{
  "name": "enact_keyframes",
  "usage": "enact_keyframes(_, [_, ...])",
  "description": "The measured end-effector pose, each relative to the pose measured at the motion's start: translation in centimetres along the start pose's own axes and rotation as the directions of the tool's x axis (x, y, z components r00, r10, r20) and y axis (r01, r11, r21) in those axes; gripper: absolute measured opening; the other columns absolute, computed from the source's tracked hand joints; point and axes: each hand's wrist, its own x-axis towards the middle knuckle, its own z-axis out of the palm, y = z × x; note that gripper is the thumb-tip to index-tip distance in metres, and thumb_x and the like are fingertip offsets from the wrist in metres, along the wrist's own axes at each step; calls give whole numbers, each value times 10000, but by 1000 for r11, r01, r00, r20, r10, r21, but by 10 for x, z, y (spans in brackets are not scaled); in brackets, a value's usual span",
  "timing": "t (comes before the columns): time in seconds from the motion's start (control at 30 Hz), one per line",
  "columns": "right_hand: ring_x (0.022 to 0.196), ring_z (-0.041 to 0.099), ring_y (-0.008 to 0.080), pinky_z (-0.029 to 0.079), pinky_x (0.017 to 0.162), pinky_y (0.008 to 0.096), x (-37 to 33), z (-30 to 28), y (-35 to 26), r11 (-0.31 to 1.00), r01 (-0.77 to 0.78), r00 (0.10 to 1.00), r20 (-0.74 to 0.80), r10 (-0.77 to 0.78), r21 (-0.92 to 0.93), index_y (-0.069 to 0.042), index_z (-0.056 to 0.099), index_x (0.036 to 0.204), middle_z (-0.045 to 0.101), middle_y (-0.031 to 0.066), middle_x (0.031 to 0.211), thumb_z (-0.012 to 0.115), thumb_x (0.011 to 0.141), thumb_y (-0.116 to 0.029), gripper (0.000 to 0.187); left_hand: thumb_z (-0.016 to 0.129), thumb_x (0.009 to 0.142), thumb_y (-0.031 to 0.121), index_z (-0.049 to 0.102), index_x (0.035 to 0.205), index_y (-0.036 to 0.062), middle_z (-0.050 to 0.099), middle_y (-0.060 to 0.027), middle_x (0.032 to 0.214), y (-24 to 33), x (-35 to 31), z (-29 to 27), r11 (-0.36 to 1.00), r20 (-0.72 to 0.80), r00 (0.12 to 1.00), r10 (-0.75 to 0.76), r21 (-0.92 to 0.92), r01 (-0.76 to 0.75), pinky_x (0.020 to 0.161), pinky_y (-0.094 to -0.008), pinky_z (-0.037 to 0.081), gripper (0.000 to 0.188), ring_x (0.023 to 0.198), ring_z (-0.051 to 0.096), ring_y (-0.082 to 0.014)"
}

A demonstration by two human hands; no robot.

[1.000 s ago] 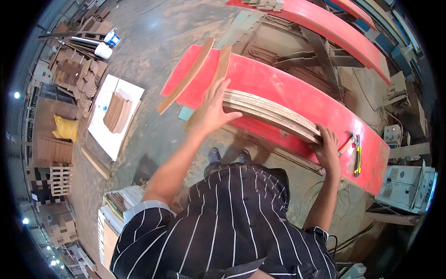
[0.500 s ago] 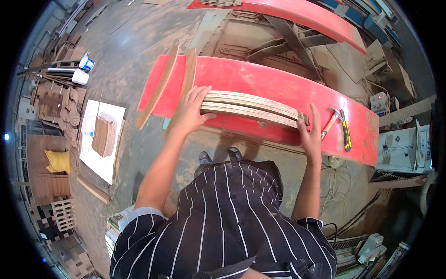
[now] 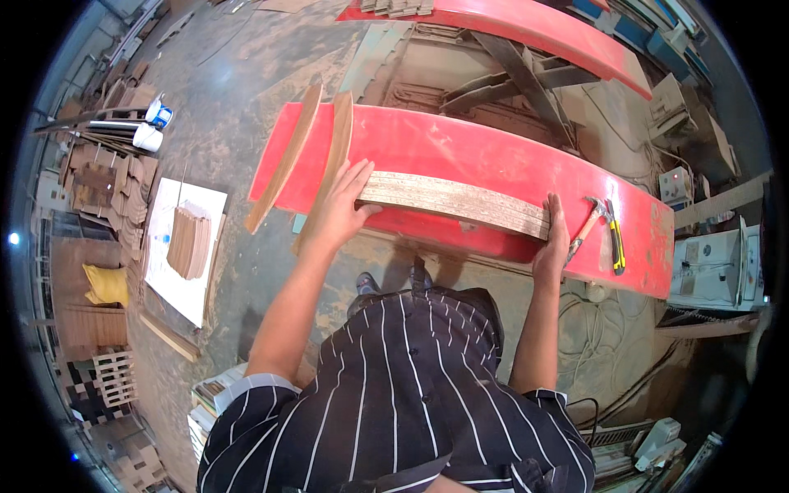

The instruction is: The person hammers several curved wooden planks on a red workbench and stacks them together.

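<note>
A stack of curved wooden strips, pale and speckled on its upward edges, lies crosswise between my two hands over the red tabletop. My left hand grips its left end, fingers along the far side and thumb on the near side. At the other end my right hand presses its palm, fingers held straight and together. The two hands clasp the stack between them. Whether its underside rests on the table is hidden. Left of my left hand, two long curved wooden pieces lie across the table, jutting past its near edge.
A claw hammer and a yellow-black utility knife lie right of my right hand. On the floor at left, a white board bears a stack of curved brown pieces. Beyond stands another red table.
The strips, split into two offset groups before, now sit evenly together. My right hand's thumb and fingers have straightened, with the palm against the stack's end. The view has shifted slightly.
</note>
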Motion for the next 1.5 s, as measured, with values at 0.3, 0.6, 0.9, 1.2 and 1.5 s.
enact_keyframes(0.3, [1606, 585, 349, 409, 1367, 489, 6, -16, 12, 963, 22, 999, 47, -9, -268, 37, 524, 1753, 595, 209, 1766, 684, 1196, -147, 608, 996, 896, 194, 604, 1730, 103, 558, -125, 1813, 8, 0, -6, 997, 8, 997, -78, -24, 78, 1431, -457, 382, 926, 1751, 407, -317])
enact_keyframes(0.6, [1600, 562, 397, 389, 1355, 573, -27, 95, -67, 291, 706, 707, 668, -232, -646, -65, 644, 1634, 644, 188, 1670, 973, 913, -319, 832, 979, 921, 244, 593, 1731, 88, 566, -135, 1804, -6, -3, -13, 999, 19, 999, -35, -41, 36, 1398, -449, 423, 911, 1719, 459, -319])
enact_keyframes(0.9, [1451, 655, 348, 469, 1252, 556, -34, 143, -54, 146, 718, 691, 723, -27, -681, -117, 584, 1692, 696, 133, 1572, 1036, 771, -344, 1051, 842, 972, 90, 578, 1740, 87, 550, -149, 1812, -15, -7, -17, 996, 72, 997, 36, -86, -29, 1380, -443, 436, 812, 1707, 475, -312])
enact_keyframes(1.2, [1305, 720, 388, 544, 1115, 527, -10, 147, -39, 62, 796, 602, 798, 13, -602, -70, 622, 1544, 746, 158, 1374, 975, 862, -405, 837, 838, 956, 84, 602, 1675, 49, 635, -178, 1685, -29, -4, 5, 984, -53, 989, 136, -106, -141, 1318, -483, 480, 758, 1618, 555, -360])
enact_keyframes(1.5, [1309, 715, 411, 538, 1097, 538, -9, 150, -45, 48, 795, 602, 796, 62, -605, -61, 617, 1517, 748, 174, 1364, 1030, 784, -427, 918, 934, 960, 288, 623, 1664, 71, 663, -204, 1639, -27, 12, -37, 974, 117, 977, 177, -160, -158, 1311, -511, 486, 799, 1563, 592, -398])
